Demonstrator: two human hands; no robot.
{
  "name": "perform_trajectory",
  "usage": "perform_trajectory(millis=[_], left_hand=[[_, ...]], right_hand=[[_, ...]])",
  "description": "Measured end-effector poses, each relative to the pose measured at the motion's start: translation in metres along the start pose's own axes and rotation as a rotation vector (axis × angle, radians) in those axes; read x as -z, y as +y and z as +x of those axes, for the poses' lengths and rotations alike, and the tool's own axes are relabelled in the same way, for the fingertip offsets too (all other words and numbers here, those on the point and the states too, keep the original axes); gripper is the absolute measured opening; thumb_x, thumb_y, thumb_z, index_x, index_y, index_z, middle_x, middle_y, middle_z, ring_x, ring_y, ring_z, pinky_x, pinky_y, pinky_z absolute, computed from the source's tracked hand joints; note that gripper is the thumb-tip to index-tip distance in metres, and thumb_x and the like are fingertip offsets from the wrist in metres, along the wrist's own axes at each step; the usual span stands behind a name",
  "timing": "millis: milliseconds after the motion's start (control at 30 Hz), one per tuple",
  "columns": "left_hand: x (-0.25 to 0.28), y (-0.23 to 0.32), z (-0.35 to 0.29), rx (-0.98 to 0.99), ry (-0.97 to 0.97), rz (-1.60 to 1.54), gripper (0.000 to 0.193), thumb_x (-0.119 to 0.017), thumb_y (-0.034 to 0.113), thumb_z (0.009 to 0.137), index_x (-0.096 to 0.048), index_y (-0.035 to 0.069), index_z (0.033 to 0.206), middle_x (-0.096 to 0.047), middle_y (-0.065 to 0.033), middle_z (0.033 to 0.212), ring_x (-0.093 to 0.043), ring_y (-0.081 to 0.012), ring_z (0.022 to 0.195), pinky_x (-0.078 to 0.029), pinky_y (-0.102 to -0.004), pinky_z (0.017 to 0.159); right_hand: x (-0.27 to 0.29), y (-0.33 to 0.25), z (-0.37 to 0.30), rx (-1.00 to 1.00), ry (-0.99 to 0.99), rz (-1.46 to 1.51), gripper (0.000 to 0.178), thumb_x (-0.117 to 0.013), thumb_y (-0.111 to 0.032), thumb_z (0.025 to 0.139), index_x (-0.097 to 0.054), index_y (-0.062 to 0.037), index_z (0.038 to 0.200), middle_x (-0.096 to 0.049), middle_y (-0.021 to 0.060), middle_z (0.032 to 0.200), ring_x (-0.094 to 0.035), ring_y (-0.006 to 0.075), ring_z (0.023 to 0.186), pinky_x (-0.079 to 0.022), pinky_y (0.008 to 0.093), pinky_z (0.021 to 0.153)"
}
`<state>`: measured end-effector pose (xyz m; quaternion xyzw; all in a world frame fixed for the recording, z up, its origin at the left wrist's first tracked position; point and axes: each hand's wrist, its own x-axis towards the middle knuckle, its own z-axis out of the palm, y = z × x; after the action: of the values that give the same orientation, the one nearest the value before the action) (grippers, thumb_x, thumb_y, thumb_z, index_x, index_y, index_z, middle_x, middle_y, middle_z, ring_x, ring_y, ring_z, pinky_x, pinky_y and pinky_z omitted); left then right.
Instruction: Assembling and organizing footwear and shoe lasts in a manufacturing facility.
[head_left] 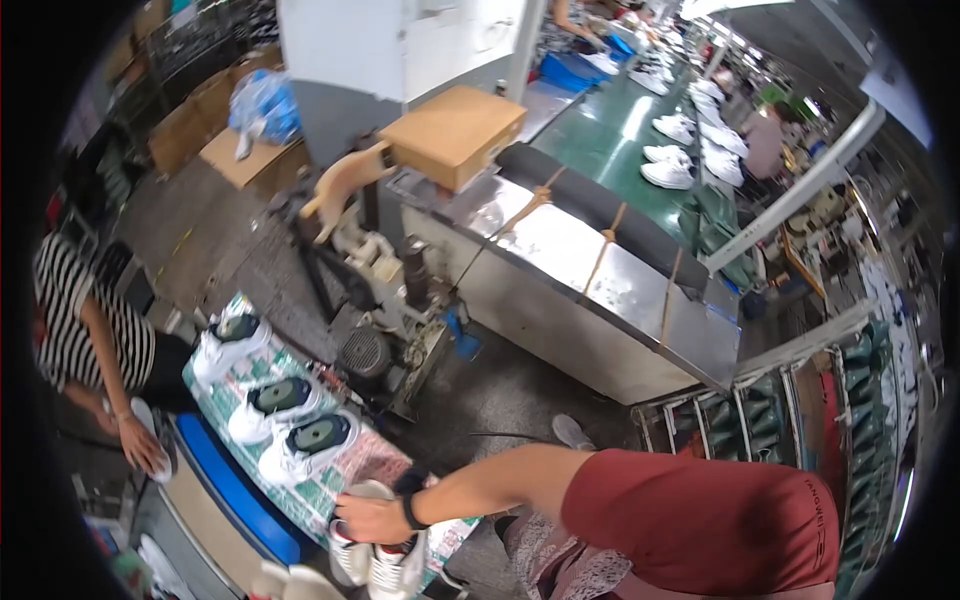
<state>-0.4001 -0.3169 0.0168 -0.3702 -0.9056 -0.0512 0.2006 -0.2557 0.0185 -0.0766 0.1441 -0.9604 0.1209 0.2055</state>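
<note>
My right arm, in a red sleeve with a black band at the wrist, reaches in from the lower right. My right hand (pixel 370 519) is closed on the upper part of a pair of white sneakers (pixel 388 568) at the near end of a narrow table. Its fingertips are partly hidden. Farther along the same table stand several white shoes (pixel 312 445) with dark linings and green insoles. Cream-coloured shapes (pixel 290 582), perhaps shoe parts, are cut off by the lower edge. My left hand does not show.
A co-worker in a striped top has one hand (pixel 143 447) on a light shoe at the left. A blue-edged bench (pixel 235 490) runs beside the shoe table. Ahead are a motor (pixel 365 352), a metal-topped counter (pixel 560 245), a carton (pixel 453 125) and a green conveyor (pixel 600 125).
</note>
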Motion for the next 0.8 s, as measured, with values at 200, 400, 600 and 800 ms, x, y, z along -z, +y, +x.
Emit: perform_trajectory(millis=[200, 400, 600, 800], left_hand=[[0.007, 0.088, -0.084, -0.226, 0.282, -0.228, 0.033, -0.07, 0.017, 0.099, -0.065, -0.011, 0.115, -0.069, -0.0308, 0.102, -0.067, -0.0487, 0.087, -0.053, -0.0604, 0.074], [0.05, 0.343, 0.042, -0.22, 0.016, -0.68, 0.044, -0.052, 0.033, 0.101, -0.06, -0.003, 0.125, -0.059, -0.0328, 0.121, -0.058, -0.0526, 0.109, -0.048, -0.0595, 0.09], [0.06, 0.568, 0.172, -0.329, -0.158, -0.802, 0.047, -0.056, 0.037, 0.102, -0.058, 0.0, 0.131, -0.061, -0.0303, 0.129, -0.055, -0.0531, 0.123, -0.046, -0.0587, 0.102], [0.047, 0.791, 0.296, -0.258, -0.287, -1.221, 0.039, -0.059, 0.03, 0.096, -0.07, -0.006, 0.099, -0.071, -0.0227, 0.099, -0.069, -0.0326, 0.093, -0.051, -0.0481, 0.083]], right_hand=[[0.208, 0.087, -0.229, -0.581, -0.086, 0.166, 0.059, -0.074, -0.037, 0.061, -0.075, -0.0154, 0.116, -0.065, -0.0004, 0.086, -0.06, 0.0223, 0.091, -0.043, 0.0426, 0.082], [0.395, 0.208, -0.454, -1.332, 0.163, -0.532, 0.027, -0.077, -0.032, 0.068, -0.07, -0.0112, 0.084, -0.066, 0.0089, 0.075, -0.063, 0.0315, 0.083, -0.041, 0.0476, 0.074], [0.532, 0.368, -0.649, -1.511, 0.271, -0.872, 0.021, -0.076, -0.027, 0.07, -0.071, -0.0118, 0.084, -0.068, 0.0079, 0.087, -0.06, 0.0292, 0.094, -0.04, 0.0468, 0.081], [0.514, 0.456, -0.836, -1.707, 0.152, -0.873, 0.024, -0.075, -0.022, 0.073, -0.072, -0.0102, 0.093, -0.069, 0.0106, 0.101, -0.06, 0.0307, 0.105, -0.042, 0.0473, 0.09]])
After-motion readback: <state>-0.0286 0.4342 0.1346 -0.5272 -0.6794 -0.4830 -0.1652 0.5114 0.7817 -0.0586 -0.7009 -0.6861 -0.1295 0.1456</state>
